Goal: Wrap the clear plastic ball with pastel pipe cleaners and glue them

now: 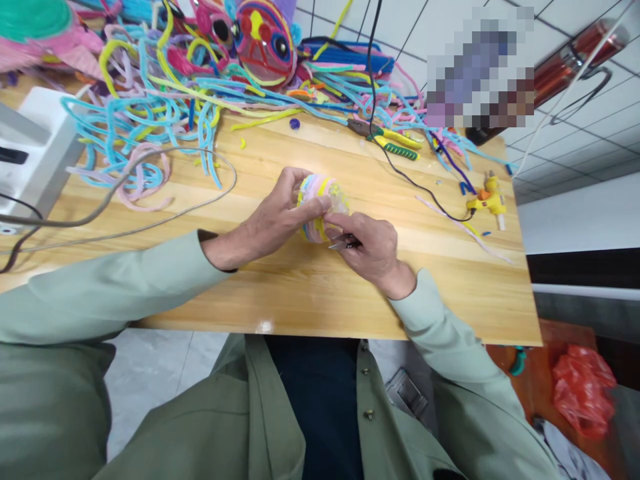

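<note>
My left hand (pixel 280 217) is closed around a small round piece (pixel 316 230) wrapped in pastel stripes of pink, yellow and blue pipe cleaner. Its thumb presses on the near side, where clear, shiny material shows. My right hand (pixel 373 247) is closed too, its fingertips touching the right side of the round piece. Tucked in that hand is a small pair of scissors (pixel 343 242), with silver blades pointing left and a dark part in the fingers. Most of the scissors' handle is hidden by the palm.
Loose pipe cleaners (pixel 145 120) heap along the back left, beside a colourful mask-like figure (pixel 265 43). Pliers with green-yellow handles (pixel 395 145) lie behind my hands. A yellow glue gun (pixel 490 200) stands at right, its black cable crossing the table. A grey cord (pixel 165 230) runs across the left.
</note>
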Tool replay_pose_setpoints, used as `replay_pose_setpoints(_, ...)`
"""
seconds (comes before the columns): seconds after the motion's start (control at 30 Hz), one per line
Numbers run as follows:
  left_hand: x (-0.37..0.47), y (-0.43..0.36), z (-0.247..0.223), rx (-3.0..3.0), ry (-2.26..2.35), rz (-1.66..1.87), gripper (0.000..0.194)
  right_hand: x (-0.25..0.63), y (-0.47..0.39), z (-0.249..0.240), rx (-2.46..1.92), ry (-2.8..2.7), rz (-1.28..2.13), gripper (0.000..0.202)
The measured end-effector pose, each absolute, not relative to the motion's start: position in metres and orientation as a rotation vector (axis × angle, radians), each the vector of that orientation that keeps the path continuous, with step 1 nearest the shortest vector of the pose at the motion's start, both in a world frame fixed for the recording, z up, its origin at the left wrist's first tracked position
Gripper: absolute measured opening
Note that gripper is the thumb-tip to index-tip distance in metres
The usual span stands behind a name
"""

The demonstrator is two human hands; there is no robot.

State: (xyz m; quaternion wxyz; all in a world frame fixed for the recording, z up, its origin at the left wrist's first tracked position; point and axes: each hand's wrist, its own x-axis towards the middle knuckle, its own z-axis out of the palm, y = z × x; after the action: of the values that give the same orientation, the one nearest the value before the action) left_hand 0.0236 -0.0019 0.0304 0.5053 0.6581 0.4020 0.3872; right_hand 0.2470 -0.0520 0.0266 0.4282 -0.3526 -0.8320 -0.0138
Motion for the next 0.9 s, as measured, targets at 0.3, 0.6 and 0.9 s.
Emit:
replay_pose_setpoints(0.3, 0.024, -0.005, 0.030, 1.634, 0.976, 0.927, 0.057, 0.247, -0.051, 0.027, -0.795, -2.061, 0.073, 0.026)
replay_pose_setpoints(0.6, 0.025, -0.010, 0.034, 1.623, 0.927, 0.937, 0.054, 0.249, -0.053, 0.022, -0.822, -2.088, 0.008, 0.030)
replay_pose_setpoints(0.9, 0.024, -0.012, 0.035, 1.499, 0.940, 0.992, 0.045, 0.247, -0.056, 0.020, -0.802, -2.137, 0.016, 0.035)
